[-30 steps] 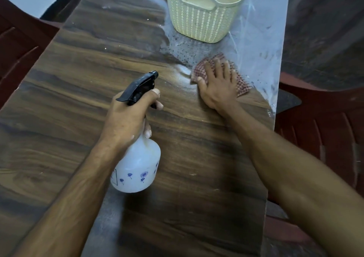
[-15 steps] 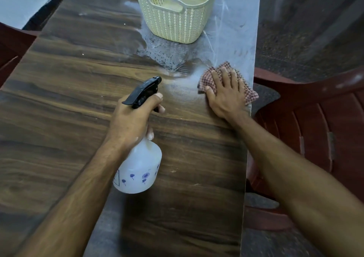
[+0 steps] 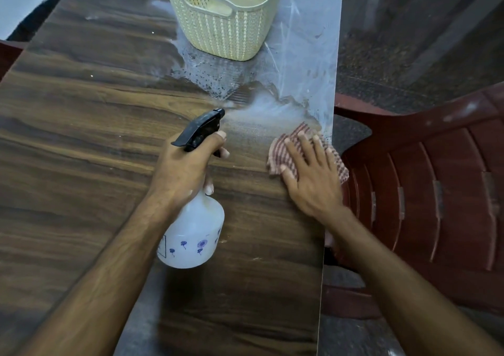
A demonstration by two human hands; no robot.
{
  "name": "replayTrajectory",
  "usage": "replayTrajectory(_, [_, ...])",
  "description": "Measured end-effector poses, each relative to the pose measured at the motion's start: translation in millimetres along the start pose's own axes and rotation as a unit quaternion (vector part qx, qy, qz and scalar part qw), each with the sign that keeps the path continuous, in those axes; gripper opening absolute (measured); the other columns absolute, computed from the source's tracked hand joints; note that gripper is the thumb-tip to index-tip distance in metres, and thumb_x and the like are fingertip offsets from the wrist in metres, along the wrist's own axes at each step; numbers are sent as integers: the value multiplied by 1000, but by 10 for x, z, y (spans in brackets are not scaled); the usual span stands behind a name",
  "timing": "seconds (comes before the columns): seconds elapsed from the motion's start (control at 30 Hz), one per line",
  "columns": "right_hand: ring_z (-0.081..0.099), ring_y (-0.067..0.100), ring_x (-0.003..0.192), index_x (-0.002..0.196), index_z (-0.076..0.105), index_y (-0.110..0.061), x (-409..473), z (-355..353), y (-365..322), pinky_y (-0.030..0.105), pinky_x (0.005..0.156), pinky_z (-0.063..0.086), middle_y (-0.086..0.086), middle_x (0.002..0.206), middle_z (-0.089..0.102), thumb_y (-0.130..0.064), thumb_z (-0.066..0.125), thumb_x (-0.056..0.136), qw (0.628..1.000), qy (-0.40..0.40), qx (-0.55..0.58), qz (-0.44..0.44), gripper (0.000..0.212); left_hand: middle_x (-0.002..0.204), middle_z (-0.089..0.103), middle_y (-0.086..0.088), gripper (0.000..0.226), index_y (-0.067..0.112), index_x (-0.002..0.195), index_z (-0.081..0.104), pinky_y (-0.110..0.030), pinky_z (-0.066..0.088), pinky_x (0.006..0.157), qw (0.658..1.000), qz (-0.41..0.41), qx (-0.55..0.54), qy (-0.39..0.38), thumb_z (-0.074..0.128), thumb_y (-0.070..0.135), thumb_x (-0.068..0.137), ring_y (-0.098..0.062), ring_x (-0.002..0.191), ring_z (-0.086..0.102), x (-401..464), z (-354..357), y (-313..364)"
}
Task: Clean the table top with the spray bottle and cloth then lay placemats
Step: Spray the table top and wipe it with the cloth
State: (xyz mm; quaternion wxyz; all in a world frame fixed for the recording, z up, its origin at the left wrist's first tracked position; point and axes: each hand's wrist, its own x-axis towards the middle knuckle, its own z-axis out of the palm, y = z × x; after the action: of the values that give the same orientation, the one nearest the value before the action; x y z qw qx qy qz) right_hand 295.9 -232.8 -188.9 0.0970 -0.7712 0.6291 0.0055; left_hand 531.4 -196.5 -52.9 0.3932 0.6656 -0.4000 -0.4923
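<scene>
The left hand (image 3: 185, 170) was closed around the spray bottle (image 3: 191, 227), nozzle aimed toward the bench's (image 3: 81, 137) far right corner to wet it, while the right hand (image 3: 308, 173), fingers spread, pressed the cloth (image 3: 283, 148) flat at the right edge, positioned to wipe the mist.

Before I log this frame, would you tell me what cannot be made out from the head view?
- Basket contents: far rim cut off by the top edge; no placemats visible anywhere.
- Cloth: mostly covered by the right hand; its full extent is hidden.
- Spray bottle trigger and neck: wrapped by the left hand.
- Bottle's liquid level: unreadable through the white plastic.
- Table near end: cut off by the bottom edge.
</scene>
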Motion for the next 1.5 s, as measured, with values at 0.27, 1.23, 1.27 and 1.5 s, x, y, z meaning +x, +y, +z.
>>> replayTrajectory(0.27, [-3,27,153,159,14,-27,963,-174,62,48,123,-3,6,167,5,-52,25,102,996,28,28,82,63,91,74,-6,20,11,98,67,-32,41,51,1000,-4,-17,3,61,30,96,-21,34,43,11,-90,-16])
replayTrajectory(1.23, [2,22,153,155,26,-21,1478,-184,-1272,46,124,0,2,165,18,-39,26,107,991,9,77,-106,51,90,74,-5,18,12,98,67,-35,41,54,999,-8,-22,39,61,29,96,-23,33,43,-109,-351,-21])
replayTrajectory(1.27, [4,21,153,155,27,-18,1450,-225,-1265,46,123,0,3,164,20,-37,27,107,990,6,97,-102,51,89,74,-6,18,12,96,67,-33,40,54,999,-7,-27,42,61,29,95,-24,33,43,-145,-369,-17])
replayTrajectory(1.5, [34,28,142,149,38,-11,1051,-572,-1041,46,118,24,12,154,39,-39,33,107,948,-95,300,-46,50,90,74,-6,19,9,96,68,-28,41,48,998,-8,-36,44,62,27,95,-21,32,42,-466,-317,13])
